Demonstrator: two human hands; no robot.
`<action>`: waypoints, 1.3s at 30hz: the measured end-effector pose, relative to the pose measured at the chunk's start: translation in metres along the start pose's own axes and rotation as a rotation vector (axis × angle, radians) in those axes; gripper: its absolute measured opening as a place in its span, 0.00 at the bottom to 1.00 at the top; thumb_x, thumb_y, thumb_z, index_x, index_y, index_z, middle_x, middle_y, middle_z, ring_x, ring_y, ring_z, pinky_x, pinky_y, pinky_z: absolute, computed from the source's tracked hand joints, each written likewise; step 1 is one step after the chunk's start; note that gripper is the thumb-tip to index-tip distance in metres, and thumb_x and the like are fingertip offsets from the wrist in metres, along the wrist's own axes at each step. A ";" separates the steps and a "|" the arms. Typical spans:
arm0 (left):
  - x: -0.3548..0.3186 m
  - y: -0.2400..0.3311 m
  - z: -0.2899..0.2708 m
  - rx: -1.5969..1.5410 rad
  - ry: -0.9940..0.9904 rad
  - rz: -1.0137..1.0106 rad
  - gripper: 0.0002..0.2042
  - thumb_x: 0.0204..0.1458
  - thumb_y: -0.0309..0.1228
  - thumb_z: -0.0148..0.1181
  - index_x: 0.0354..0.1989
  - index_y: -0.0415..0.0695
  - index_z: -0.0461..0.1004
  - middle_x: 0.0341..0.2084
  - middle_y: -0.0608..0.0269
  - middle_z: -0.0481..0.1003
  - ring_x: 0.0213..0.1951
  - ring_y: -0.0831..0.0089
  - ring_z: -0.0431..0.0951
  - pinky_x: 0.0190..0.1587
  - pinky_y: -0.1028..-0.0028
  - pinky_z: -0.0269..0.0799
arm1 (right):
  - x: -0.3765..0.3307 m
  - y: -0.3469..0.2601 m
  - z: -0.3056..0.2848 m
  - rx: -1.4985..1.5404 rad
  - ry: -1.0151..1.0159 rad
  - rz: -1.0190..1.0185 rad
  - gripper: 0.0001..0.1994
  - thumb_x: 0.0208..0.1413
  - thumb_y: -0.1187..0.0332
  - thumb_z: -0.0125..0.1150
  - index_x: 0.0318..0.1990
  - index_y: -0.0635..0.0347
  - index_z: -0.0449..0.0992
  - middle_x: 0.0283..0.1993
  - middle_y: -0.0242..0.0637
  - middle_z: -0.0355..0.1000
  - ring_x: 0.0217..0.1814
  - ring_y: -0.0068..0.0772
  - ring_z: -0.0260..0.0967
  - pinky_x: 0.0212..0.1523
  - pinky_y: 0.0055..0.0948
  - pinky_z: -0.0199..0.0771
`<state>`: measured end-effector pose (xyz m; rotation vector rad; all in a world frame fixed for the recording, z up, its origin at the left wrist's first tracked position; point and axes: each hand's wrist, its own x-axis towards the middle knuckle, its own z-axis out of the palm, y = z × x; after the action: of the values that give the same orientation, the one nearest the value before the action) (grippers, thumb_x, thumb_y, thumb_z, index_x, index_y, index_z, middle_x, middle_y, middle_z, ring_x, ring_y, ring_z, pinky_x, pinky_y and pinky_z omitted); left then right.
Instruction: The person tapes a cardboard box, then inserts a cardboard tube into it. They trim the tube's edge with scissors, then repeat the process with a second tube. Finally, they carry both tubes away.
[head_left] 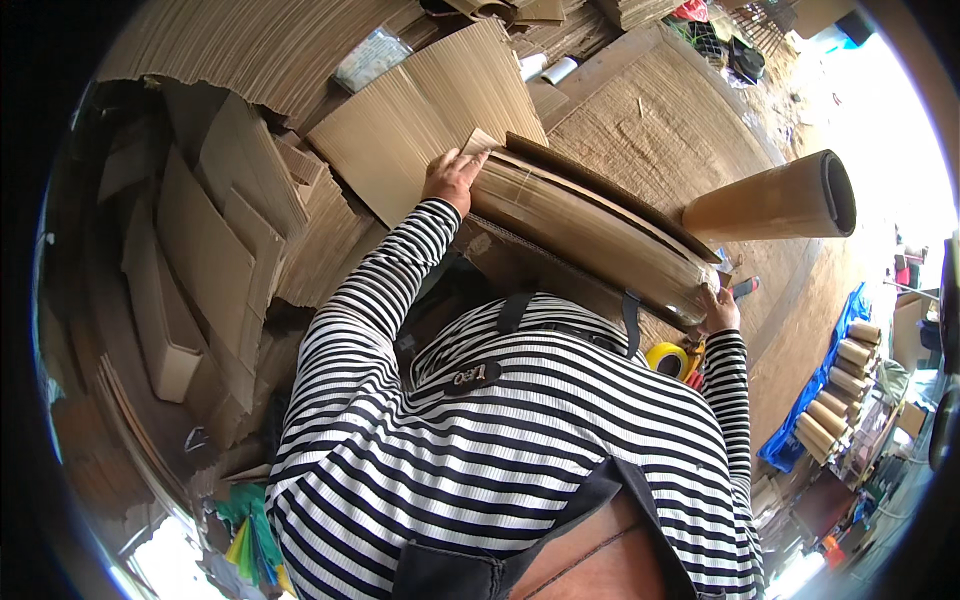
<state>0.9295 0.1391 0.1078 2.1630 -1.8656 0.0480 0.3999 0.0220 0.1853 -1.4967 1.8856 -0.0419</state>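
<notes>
The person is spanning a folded stack of corrugated cardboard sheets (590,235) end to end, so it is staying level and together: the left hand (452,178) is clenching its far corner, the right hand (718,312) is gripping the near end. Just below the right grip a yellow tape roll (666,357) is lying; beyond it, a brown cardboard tube (775,200); farther right, paper rolls on a blue sheet (840,375).

Cardboard stacks (215,235) crowd left; cardboard roll (775,200) blocks right.

A cardboard workshop: corrugated sheets (230,40) stacked everywhere, cardboard rolls (835,395) nearby.
</notes>
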 end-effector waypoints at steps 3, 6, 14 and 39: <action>0.005 -0.005 0.003 0.081 -0.131 0.011 0.17 0.55 0.32 0.46 0.52 0.53 0.72 0.49 0.63 0.70 0.56 0.59 0.64 0.59 0.61 0.61 | 0.000 -0.006 0.004 0.030 -0.042 0.049 0.28 0.53 0.47 0.60 0.55 0.57 0.69 0.42 0.36 0.74 0.34 0.30 0.73 0.22 0.30 0.77; 0.023 0.010 -0.025 0.083 -0.390 -0.037 0.16 0.52 0.28 0.48 0.50 0.48 0.74 0.51 0.61 0.68 0.57 0.56 0.64 0.60 0.61 0.61 | 0.010 0.012 0.008 -0.085 -0.026 -0.005 0.31 0.53 0.48 0.59 0.60 0.56 0.65 0.49 0.39 0.73 0.35 0.31 0.74 0.23 0.29 0.77; 0.041 0.012 -0.037 -0.230 0.013 0.137 0.28 0.40 0.20 0.49 0.55 0.52 0.69 0.53 0.56 0.70 0.59 0.54 0.63 0.62 0.56 0.57 | -0.016 -0.007 0.003 -0.297 0.139 -0.121 0.34 0.52 0.53 0.59 0.66 0.43 0.57 0.57 0.47 0.68 0.54 0.49 0.70 0.54 0.40 0.69; 0.067 0.075 -0.050 0.106 -0.802 0.325 0.55 0.34 0.56 0.70 0.71 0.60 0.42 0.63 0.48 0.55 0.65 0.53 0.52 0.65 0.49 0.40 | -0.008 -0.056 0.021 -0.703 -0.230 0.121 0.41 0.56 0.59 0.52 0.71 0.59 0.34 0.45 0.57 0.74 0.47 0.50 0.75 0.49 0.41 0.74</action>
<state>0.8751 0.0768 0.1847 2.0808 -2.6666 -0.7755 0.4587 0.0185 0.1983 -1.7221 1.8826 0.8915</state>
